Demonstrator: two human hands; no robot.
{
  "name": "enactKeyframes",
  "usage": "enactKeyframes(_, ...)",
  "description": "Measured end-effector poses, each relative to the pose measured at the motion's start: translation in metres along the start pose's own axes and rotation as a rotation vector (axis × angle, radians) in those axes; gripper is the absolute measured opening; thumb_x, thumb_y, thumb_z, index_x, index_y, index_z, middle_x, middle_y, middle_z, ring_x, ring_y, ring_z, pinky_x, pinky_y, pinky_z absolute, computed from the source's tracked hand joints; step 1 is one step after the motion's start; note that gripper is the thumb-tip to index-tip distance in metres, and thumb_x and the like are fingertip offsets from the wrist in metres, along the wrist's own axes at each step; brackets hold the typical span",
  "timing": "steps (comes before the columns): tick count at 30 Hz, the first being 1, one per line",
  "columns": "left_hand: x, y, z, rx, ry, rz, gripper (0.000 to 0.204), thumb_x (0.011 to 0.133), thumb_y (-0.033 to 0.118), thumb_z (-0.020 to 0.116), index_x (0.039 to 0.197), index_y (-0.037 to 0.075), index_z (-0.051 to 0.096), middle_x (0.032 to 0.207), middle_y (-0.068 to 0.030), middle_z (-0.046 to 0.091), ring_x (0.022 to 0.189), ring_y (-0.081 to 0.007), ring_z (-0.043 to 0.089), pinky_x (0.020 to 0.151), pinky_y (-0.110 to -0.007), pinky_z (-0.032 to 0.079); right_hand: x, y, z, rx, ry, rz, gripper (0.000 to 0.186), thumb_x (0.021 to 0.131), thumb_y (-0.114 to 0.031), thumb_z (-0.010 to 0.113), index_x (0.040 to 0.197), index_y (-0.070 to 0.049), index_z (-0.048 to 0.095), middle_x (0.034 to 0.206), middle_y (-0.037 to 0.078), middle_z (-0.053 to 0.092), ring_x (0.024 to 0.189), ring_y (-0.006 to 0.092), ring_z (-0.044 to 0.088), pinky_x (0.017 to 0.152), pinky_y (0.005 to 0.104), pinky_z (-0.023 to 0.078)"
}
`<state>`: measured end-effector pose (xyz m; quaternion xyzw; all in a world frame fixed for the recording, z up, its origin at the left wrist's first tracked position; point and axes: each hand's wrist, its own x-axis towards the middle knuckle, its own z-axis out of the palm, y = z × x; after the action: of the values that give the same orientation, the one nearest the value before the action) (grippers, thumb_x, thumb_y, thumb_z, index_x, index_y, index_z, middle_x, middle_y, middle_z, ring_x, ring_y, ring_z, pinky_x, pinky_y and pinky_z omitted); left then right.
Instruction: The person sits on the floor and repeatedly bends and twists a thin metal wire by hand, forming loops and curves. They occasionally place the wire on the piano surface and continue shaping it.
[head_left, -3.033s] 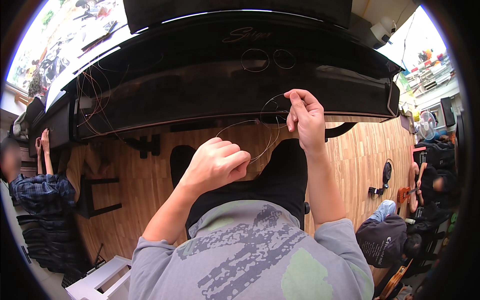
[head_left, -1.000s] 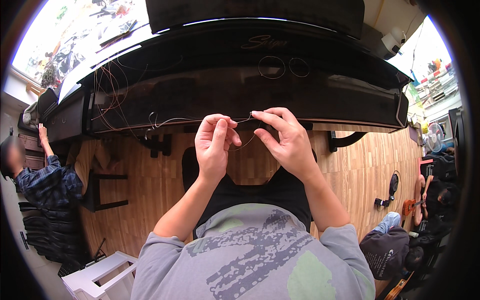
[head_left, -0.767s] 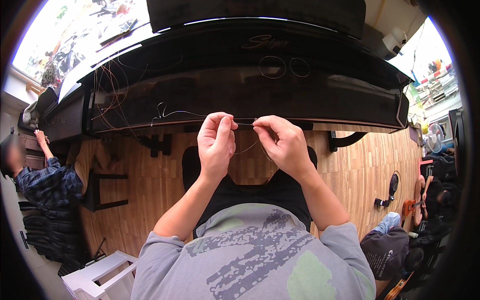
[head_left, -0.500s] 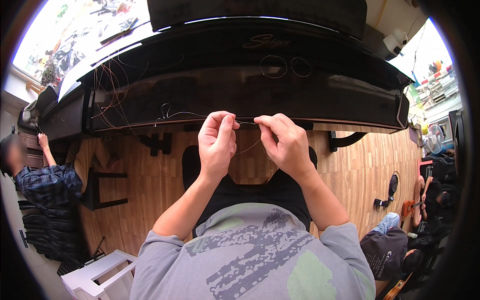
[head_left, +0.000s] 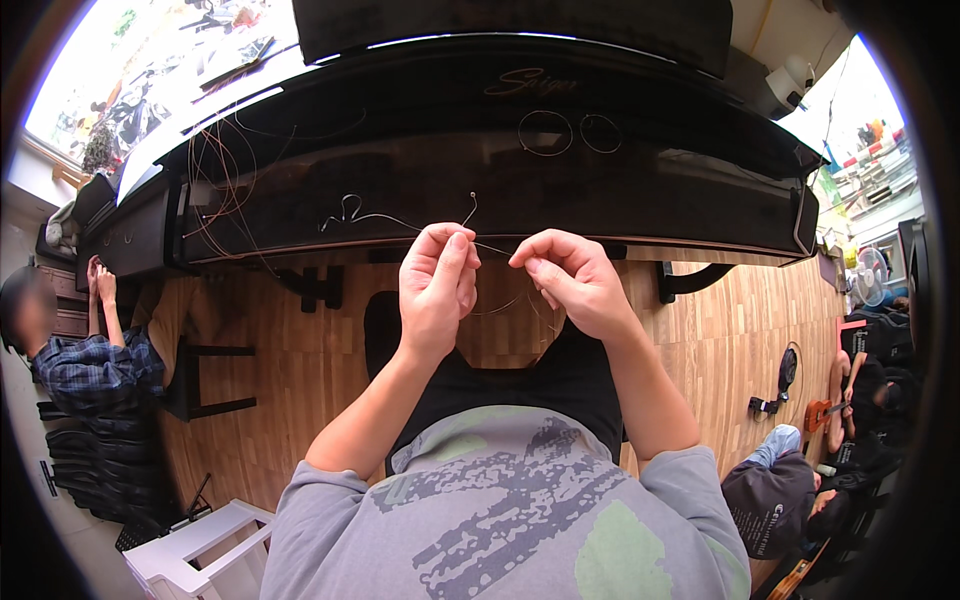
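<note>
My left hand (head_left: 436,292) pinches a thin metal wire (head_left: 395,219) between closed thumb and fingertips; a short end with a small loop sticks up above them, and the longer part trails left in a wavy line. My right hand (head_left: 585,287) is just to the right, thumb and forefinger closed on the same wire, other fingers curled. Fine loops hang below my hands. The black piano body (head_left: 700,200) spans the space ahead, with two coiled strings (head_left: 546,152) on it and tangled copper-coloured strings (head_left: 229,170) to the left.
At left a person in plaid (head_left: 95,370) reaches toward a dark cabinet, beside a black stool (head_left: 220,410). At lower right sit people (head_left: 760,505), one near an orange ukulele (head_left: 817,412). A black object with cable (head_left: 786,375) lies on the wooden floor (head_left: 690,370); a white frame (head_left: 200,550) stands lower left.
Compared with three seconds ago my hands are closer together and level, the loop stretched between them. Since half a second ago the short wire end has risen above my left fingertips; right fingers shifted slightly.
</note>
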<state>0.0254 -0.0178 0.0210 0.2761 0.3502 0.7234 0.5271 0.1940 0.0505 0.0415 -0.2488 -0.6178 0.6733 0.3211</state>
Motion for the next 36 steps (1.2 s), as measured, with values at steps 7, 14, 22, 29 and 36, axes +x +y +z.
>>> enactKeyframes(7,0.0,-0.002,-0.007,0.184,-0.026,0.052,0.011,0.097,0.012,0.053,0.104,0.004,0.058,0.074,0.0029,0.051,0.047,0.0005,0.036,0.04,-0.016,0.028,-0.003,-0.001,-0.001,-0.205,0.176,-0.029,0.01,0.092,-0.008,0.057,0.097,-0.002,0.065,0.078,-0.003,0.058,0.06,-0.0006,0.046,0.052,0.0169,0.037)
enactKeyframes(14,-0.005,-0.006,-0.007,0.466,-0.105,0.196,0.02,0.09,0.004,0.063,0.109,0.004,0.056,0.075,0.0049,0.048,0.057,0.0007,0.04,0.048,-0.015,0.032,-0.002,0.003,-0.004,-0.356,0.288,-0.187,0.01,0.093,-0.009,0.06,0.098,-0.003,0.066,0.082,-0.003,0.059,0.059,-0.002,0.043,0.053,0.0155,0.036)
enactKeyframes(22,-0.008,-0.002,-0.026,0.415,-0.029,0.26,0.02,0.09,0.003,0.06,0.109,0.005,0.055,0.082,0.0021,0.05,0.063,-0.0024,0.044,0.054,-0.017,0.038,-0.003,0.007,-0.023,-0.124,0.442,-0.251,0.034,0.103,-0.028,0.041,0.111,-0.004,0.063,0.093,0.004,0.06,0.057,0.0029,0.048,0.054,0.0164,0.041)
enactKeyframes(29,-0.009,0.011,-0.036,0.211,-0.008,0.253,0.018,0.094,0.003,0.054,0.112,0.006,0.053,0.081,0.0014,0.052,0.062,-0.0047,0.046,0.056,-0.021,0.04,-0.002,0.011,-0.036,-0.01,0.423,-0.251,0.038,0.104,-0.031,0.036,0.105,-0.004,0.063,0.066,-0.001,0.056,0.057,0.0032,0.049,0.053,0.0182,0.04)
enactKeyframes(36,-0.004,0.011,-0.029,-0.158,0.039,-0.005,0.018,0.095,0.005,0.052,0.112,0.009,0.054,0.079,0.002,0.053,0.063,-0.0054,0.045,0.056,-0.022,0.039,-0.002,0.014,-0.032,0.133,0.181,0.009,0.024,0.099,-0.022,0.051,0.1,-0.002,0.064,0.063,-0.005,0.051,0.051,-0.0002,0.042,0.047,0.0155,0.034)
